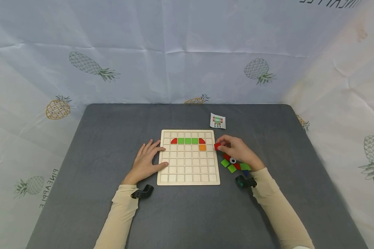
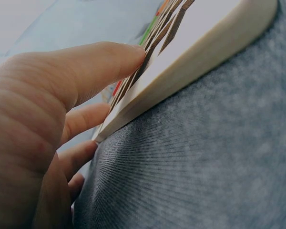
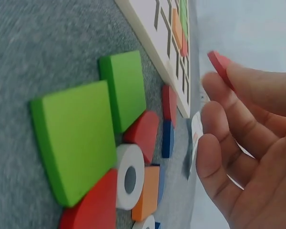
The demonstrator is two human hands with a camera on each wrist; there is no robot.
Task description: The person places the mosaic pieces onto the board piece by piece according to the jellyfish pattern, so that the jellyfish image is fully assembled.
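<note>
A pale wooden grid board (image 1: 188, 178) lies flat on the table. In one upper row sit a red rounded tile (image 1: 174, 141), three green square tiles (image 1: 188, 140) and another red rounded tile (image 1: 202, 141), with an orange square tile (image 1: 202, 147) below the last. My left hand (image 1: 143, 163) rests at the board's left edge, fingers spread, thumb over the rim. Between thumb and index finger my right hand (image 1: 238, 150) pinches a red tile (image 3: 220, 67), just off the board's upper right edge. Its other fingers are loosely bent.
Loose pieces lie right of the board, under the right hand: green squares (image 3: 76, 143), red rounded pieces (image 3: 143, 133), an orange one (image 3: 147, 191), blue ones (image 3: 168, 138) and white discs with dark centres (image 3: 130, 176). A small printed card (image 1: 217, 121) lies behind the board.
</note>
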